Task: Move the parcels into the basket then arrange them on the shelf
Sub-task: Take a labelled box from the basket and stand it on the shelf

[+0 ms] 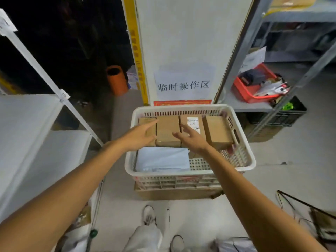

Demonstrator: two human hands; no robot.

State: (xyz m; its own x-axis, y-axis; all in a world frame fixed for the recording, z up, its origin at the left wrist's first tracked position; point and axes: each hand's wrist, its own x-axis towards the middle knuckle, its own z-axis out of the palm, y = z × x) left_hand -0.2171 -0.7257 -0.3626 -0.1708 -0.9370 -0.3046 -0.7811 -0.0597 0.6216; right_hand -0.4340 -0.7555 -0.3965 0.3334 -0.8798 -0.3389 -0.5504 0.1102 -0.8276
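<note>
1. Four brown parcels (168, 130) stand in a row along the far side of the white basket (181, 108), with a pale bag (161, 160) at its near left.
2. The left hand (140, 137) and right hand (192, 139) reach over them, apart, fingers straight, gripping nothing.

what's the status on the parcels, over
Left hand and right hand open, holding nothing. Four cardboard boxes in a row at far side of white basket, pale bag nearer. Nothing in the way.

Floor (272, 157) under 1 stacked basket (181, 107)
</note>
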